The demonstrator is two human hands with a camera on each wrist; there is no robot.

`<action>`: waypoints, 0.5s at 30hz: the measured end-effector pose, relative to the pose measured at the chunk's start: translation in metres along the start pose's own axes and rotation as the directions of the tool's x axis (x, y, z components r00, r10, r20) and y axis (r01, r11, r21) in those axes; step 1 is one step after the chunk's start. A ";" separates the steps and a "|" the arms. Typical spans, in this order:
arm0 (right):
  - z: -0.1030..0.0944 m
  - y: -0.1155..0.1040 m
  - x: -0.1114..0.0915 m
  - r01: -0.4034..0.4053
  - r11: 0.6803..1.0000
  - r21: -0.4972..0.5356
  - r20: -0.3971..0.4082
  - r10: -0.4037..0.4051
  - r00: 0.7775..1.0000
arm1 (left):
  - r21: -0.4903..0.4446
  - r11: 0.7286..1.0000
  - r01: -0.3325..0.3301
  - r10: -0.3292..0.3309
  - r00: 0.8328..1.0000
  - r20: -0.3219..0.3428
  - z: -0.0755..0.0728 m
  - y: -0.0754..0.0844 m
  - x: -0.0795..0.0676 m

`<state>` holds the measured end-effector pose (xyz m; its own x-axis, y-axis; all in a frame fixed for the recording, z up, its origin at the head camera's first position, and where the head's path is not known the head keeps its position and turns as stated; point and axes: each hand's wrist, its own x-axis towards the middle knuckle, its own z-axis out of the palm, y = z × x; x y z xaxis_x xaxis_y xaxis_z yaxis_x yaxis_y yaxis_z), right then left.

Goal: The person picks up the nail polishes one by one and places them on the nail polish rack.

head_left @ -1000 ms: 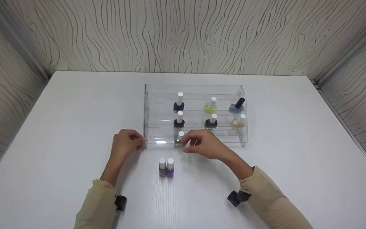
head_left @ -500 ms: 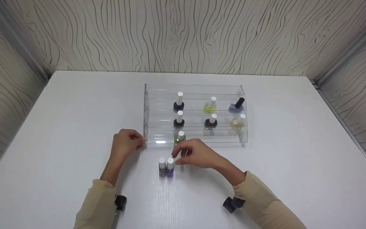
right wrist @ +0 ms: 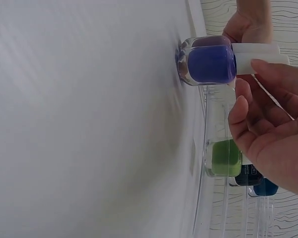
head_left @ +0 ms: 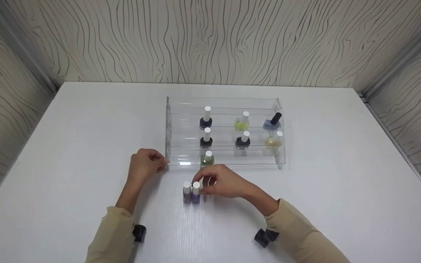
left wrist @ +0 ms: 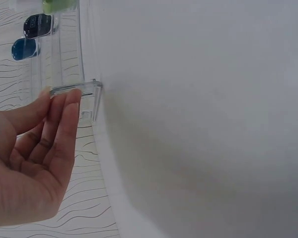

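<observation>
My left hand (head_left: 145,166) pinches the front left corner of a clear acrylic stepped rack (head_left: 167,128); in the left wrist view, thumb and fingertips meet on the side panel's edge. In front of the rack, two nail polish bottles with white caps stand upright side by side: a greyish one (head_left: 187,197) and a purple one (head_left: 196,198). My right hand (head_left: 225,181) has thumb and index finger at the purple bottle's white cap (right wrist: 246,63). The right wrist view shows the thumb on that cap. The greyish bottle is mostly hidden behind the purple one there.
A green nail polish bottle (head_left: 207,160) stands on the rack's lowest step, just behind my right hand. Higher steps carry several more, including a yellow one (head_left: 241,125) and a blue one with a black cap (head_left: 271,125). A wood-grain patterned wall (head_left: 199,40) backs the white table.
My right hand has left the green bottle on the lowest step and moved toward me and left, onto the purple bottle's cap. My left hand has stayed at the rack corner.
</observation>
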<state>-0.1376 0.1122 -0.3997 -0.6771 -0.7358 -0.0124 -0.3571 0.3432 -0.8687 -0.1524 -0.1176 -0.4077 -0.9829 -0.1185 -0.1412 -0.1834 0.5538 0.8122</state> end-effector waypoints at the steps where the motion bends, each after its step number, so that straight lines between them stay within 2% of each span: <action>1: 0.000 0.000 0.000 0.002 1.000 0.001 0.004 -0.002 1.000 | 0.002 1.000 -0.002 0.002 1.000 -0.002 0.000 0.000 0.000; 15: -0.003 0.003 -0.004 0.044 0.999 -0.022 0.002 -0.044 0.999 | -0.010 1.000 -0.008 0.008 1.000 0.001 -0.001 0.001 -0.002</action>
<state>-0.1377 0.1179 -0.4013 -0.6593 -0.7515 0.0246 -0.4008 0.3236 -0.8571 -0.1506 -0.1176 -0.4058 -0.9844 -0.1130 -0.1350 -0.1750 0.5469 0.8187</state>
